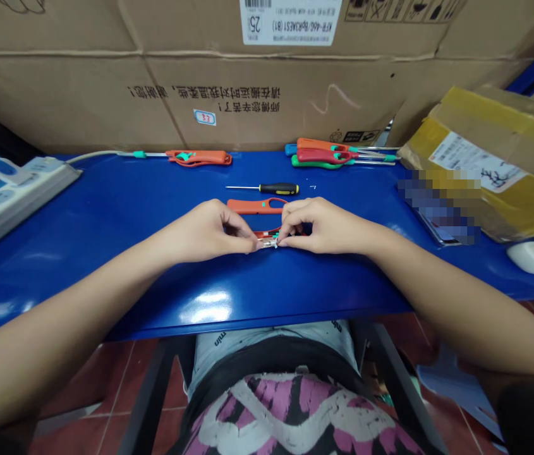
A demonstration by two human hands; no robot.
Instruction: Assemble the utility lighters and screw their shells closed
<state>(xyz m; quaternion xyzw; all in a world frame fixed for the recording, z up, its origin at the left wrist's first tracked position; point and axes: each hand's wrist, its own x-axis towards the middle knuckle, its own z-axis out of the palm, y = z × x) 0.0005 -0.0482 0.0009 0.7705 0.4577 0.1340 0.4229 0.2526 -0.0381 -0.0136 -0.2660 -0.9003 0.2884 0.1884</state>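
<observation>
At the frame's centre, the left hand (203, 230) and right hand (326, 224) nearly meet, both pinching a small metallic part (268, 242) between thumb and fingers over the blue tabletop (333, 284). Just above them in the frame lies an orange casing (248, 206), then a screwdriver (279, 188); lighters (323, 155) lie bunched toward the upper right.

This looks like a small workshop: a screwdriver (279, 188) and an orange casing (250, 206) lie on the blue table (153, 196), with a power strip (23, 193) at its left, cardboard (105, 120) behind it.
</observation>
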